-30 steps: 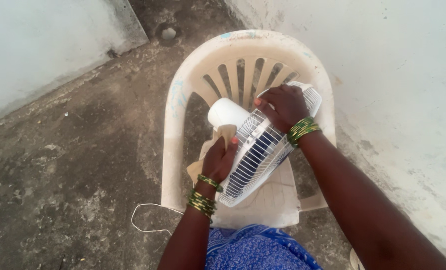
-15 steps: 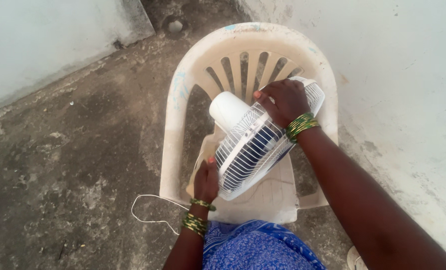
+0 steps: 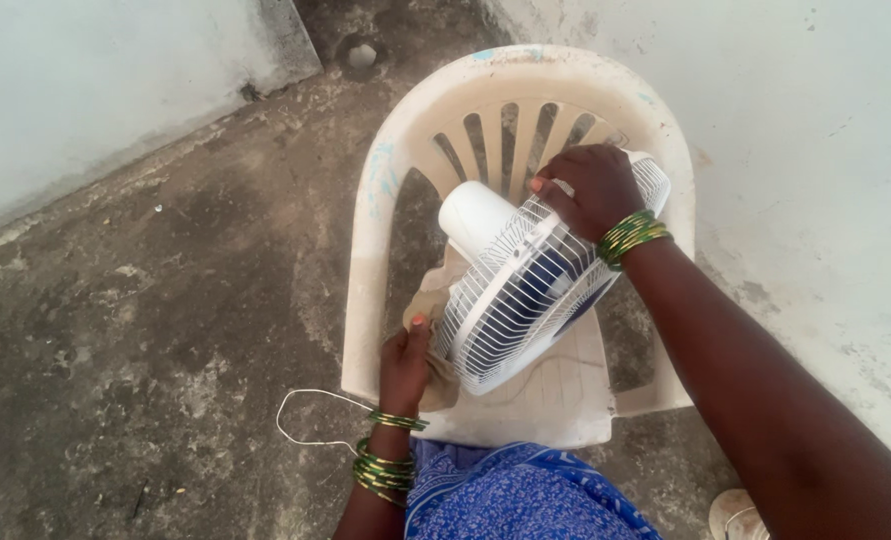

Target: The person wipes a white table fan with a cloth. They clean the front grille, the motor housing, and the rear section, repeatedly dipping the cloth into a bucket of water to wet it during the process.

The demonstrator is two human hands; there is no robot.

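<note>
Compared with the frame half a second earlier, the left hand [image 3: 405, 362] is seen lower on the fan's front edge, and the fan [image 3: 530, 285] is tilted slightly further back. The left hand is closed around a tan cloth [image 3: 427, 308], which is pressed against the lower rim of the white wire grille, presumably so that the rim is wiped. The right hand [image 3: 590, 190] is curled over the top of the grille, fingers hooked into the wires, so that the fan is held steady and tipped. Green bangles [image 3: 630, 235] are worn on both wrists. The fan rests on the seat of a white plastic chair [image 3: 385, 210]. A thin white cord [image 3: 310, 420] lies looped on the concrete floor [image 3: 145, 320], between pale walls [image 3: 815, 150].
</note>
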